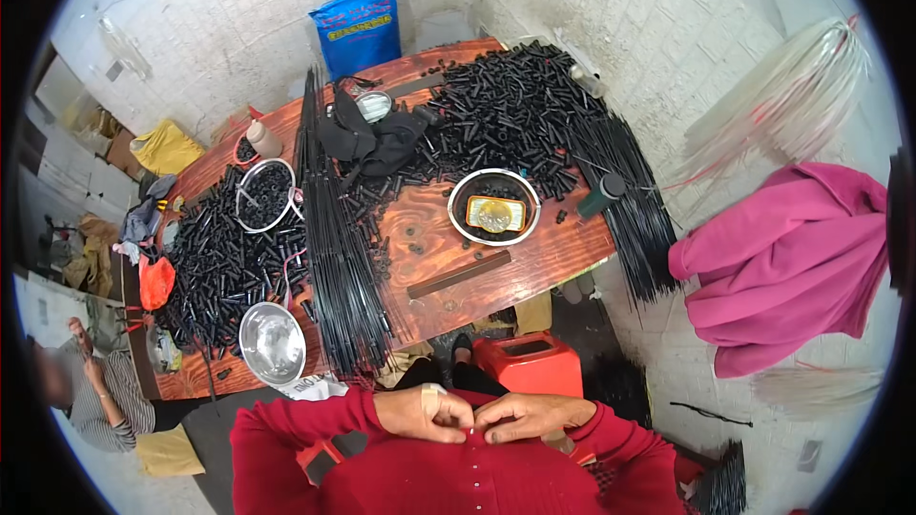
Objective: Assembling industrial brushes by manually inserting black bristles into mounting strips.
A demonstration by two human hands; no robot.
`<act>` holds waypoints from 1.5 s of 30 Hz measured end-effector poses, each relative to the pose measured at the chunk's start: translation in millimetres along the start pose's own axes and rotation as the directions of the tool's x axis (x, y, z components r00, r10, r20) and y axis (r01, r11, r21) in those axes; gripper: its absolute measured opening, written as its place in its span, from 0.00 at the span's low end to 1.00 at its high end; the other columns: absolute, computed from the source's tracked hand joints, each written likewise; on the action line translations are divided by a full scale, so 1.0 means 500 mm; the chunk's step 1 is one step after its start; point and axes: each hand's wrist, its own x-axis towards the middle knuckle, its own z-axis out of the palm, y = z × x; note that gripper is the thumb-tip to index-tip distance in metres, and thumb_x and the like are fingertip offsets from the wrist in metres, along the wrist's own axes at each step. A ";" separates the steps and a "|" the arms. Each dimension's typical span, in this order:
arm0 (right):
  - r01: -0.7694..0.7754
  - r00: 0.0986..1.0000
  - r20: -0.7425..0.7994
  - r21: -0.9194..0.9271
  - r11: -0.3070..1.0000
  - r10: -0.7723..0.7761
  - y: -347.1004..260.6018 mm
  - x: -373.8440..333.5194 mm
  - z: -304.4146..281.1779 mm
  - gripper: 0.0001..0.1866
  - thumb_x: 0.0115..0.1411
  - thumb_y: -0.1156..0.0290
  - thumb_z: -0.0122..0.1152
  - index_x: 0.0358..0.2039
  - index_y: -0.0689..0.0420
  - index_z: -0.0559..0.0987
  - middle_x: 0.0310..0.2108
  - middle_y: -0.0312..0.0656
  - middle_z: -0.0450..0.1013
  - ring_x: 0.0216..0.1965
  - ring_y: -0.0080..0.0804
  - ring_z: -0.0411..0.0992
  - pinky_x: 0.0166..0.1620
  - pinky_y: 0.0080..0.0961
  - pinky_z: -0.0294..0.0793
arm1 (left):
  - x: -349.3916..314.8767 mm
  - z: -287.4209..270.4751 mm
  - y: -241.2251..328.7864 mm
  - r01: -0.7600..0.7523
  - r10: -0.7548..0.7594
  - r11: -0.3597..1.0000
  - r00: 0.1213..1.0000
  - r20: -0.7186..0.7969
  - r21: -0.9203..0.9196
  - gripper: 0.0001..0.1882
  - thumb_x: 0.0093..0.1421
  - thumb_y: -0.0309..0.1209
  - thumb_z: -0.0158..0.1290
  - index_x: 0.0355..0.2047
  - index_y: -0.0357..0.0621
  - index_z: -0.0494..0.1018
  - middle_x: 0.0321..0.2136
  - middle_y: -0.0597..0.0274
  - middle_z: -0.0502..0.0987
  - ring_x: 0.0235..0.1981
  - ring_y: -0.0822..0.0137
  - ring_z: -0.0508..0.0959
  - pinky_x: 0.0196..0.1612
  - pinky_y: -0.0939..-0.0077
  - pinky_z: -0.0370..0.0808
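My left hand (420, 412), with a tan strip of tape or bandage on its back, is held in front of my red buttoned top (410, 477). Close beside it is my right hand (536, 414). Thumbs and forefingers on both hands are pinched together, fingertips nearly meeting at the row of small pale buttons. A tiny white spot shows between the fingertips; whether it is a button or something held, I cannot make out. Beyond the hands stands a wooden table (420, 310) with a metal bowl (272, 343) near its front edge.
Heaps of short black tubes (506, 105) and bundles of long black rods (348, 296) cover much of the table. A rimmed bowl (458, 229) holds a yellow-edged container. A red stool (534, 362) stands below. Another person (114, 391) sits at left; a pink jacket (782, 257) hangs right.
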 end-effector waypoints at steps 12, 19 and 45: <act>-0.098 0.838 -0.385 0.589 0.802 0.386 -0.024 0.018 -0.003 0.15 0.76 0.57 0.51 0.44 0.56 0.77 0.36 0.25 0.71 0.37 0.11 0.67 0.41 0.15 0.68 | 0.025 -0.048 -0.034 0.020 0.030 0.986 0.955 -0.295 0.165 0.06 0.66 0.28 0.59 0.37 0.39 0.74 0.30 0.70 0.73 0.28 0.79 0.68 0.31 0.78 0.68; -0.146 0.884 -0.437 0.074 0.986 0.164 0.065 0.131 -0.029 0.18 0.76 0.59 0.50 0.36 0.61 0.75 0.29 0.31 0.68 0.34 0.18 0.64 0.38 0.24 0.68 | -0.060 -0.073 -0.085 0.010 0.021 0.993 0.965 -0.263 0.116 0.09 0.65 0.31 0.61 0.39 0.39 0.76 0.31 0.70 0.76 0.33 0.81 0.72 0.36 0.81 0.71; 0.595 0.792 0.105 -0.360 0.719 -0.602 -0.139 0.633 0.152 0.09 0.63 0.64 0.62 0.39 0.55 0.76 0.36 0.43 0.70 0.40 0.44 0.73 0.39 0.40 0.74 | -0.257 -0.568 -0.271 -0.271 -0.197 0.876 0.556 -0.807 -0.400 0.25 0.69 0.45 0.55 0.64 0.56 0.71 0.53 0.64 0.77 0.50 0.69 0.77 0.52 0.70 0.74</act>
